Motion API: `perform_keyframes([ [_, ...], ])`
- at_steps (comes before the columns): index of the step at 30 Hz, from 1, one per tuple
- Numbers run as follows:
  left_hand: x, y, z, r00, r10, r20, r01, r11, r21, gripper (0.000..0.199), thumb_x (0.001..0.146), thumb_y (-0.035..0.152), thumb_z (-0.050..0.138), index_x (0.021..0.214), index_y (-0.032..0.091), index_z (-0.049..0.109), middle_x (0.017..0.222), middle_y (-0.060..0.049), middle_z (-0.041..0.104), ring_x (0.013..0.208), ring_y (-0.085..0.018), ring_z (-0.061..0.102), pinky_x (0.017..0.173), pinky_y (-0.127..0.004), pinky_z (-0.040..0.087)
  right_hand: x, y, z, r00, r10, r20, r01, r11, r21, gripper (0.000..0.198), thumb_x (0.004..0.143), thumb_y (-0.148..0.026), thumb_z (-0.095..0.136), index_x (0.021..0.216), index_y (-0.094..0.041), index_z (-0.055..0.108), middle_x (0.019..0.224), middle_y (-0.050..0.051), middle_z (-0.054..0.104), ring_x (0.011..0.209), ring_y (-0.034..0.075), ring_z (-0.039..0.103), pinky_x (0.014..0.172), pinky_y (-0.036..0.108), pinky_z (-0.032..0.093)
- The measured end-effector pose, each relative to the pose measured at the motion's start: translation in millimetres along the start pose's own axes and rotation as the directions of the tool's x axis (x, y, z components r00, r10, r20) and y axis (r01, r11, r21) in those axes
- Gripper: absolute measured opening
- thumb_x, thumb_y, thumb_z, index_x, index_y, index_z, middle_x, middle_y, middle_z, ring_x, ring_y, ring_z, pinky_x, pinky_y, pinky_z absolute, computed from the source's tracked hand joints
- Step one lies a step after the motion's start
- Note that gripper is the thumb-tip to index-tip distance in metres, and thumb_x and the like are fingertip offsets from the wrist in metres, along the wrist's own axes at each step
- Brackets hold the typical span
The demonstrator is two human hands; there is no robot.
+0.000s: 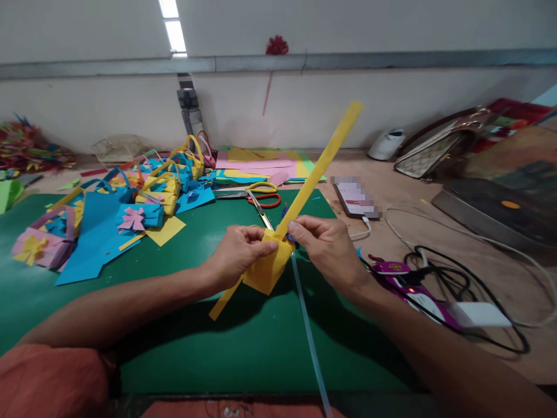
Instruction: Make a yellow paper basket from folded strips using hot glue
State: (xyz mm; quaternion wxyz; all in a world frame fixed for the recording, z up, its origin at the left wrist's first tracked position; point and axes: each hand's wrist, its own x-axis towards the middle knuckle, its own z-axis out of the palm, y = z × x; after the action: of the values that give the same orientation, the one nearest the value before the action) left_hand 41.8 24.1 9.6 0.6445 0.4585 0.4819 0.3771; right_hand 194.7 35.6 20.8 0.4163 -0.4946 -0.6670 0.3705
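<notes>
Nearest, a pale, narrow strand (310, 334) ran from beneath the work to the front edge of the green mat (209, 360), which covered part of the tabletop (400, 200). Just beyond, a short yellow tail (224, 302) jutted from below the yellow paper body (267, 270), which was held above the mat between both hands. The left hand (243, 255) pinched its upper edge with the thumb in front; the right hand (324, 247) had its thumb and finger nipped together on the base of a long yellow strip (322, 165). Something blue showed behind those fingertips, too hidden to identify.

The body seemed to be folded into shape, whereas the strip slanted upward with its top end loose, so that end looked unfastened. Whether its base was fixed could not be told, and no flower showed on the visible side.

Farther left, a pink basket (52, 249) and a blue basket (152, 215) carried paper flowers; next to them, the yellow piece appeared only partly made. Scissors (272, 201) lay beyond the hands, with stacked coloured sheets (261, 164) near the wall.
</notes>
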Motion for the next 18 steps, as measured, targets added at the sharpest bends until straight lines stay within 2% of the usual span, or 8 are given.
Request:
perform_keyframes([
  [13, 0.8, -1.9, -1.3, 1.000, 0.011, 0.010, -0.011, 1.000, 0.027, 0.014, 0.065, 0.026, 0.063, 0.064, 0.013, 0.057, 0.058, 0.003, 0.055, 0.049, -0.006, 0.044, 0.048, -0.020, 0.030, -1.3, -0.4, 1.6, 0.999, -0.036, 0.008, 0.036, 0.999, 0.005, 0.025, 0.079, -0.030, 0.052, 0.059, -0.016, 0.057, 0.058, -0.002, 0.049, 0.055, 0.010, 0.041, 0.051, 0.023, 0.033],
  [18, -0.1, 0.1, 0.4, 0.999, 0.031, -0.025, -0.030, 0.999, 0.033, 0.018, 0.063, 0.027, 0.064, 0.058, 0.015, 0.052, 0.052, 0.006, 0.049, 0.044, -0.004, 0.037, 0.046, -0.020, 0.028, -3.4, -1.3, 2.6, 0.996, -0.082, 0.022, 0.083, 0.995, -0.060, 0.024, 0.080, -0.031, 0.052, 0.064, -0.016, 0.061, 0.062, 0.000, 0.056, 0.059, 0.012, 0.047, 0.055, 0.025, 0.038],
])
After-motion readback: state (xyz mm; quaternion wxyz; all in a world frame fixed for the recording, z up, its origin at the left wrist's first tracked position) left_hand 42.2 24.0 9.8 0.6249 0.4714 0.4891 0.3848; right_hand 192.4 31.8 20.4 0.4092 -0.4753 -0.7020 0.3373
